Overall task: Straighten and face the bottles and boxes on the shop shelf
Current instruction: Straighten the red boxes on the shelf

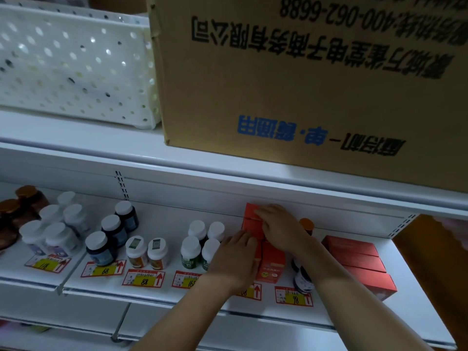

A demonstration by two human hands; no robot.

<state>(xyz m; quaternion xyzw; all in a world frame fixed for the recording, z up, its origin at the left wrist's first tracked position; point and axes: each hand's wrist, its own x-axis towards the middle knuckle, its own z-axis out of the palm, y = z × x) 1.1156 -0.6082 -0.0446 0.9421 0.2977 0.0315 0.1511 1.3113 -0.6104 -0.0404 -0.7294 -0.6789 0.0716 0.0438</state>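
Both hands on red boxes on shelf: left hand lay flat beside them, right hand pressed flat on top.

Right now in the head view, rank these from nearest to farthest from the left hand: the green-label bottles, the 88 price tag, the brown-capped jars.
From the left hand:
1. Green-label bottles, just to its left.
2. 88 price tag, further left at the shelf edge.
3. Brown-capped jars, far left.
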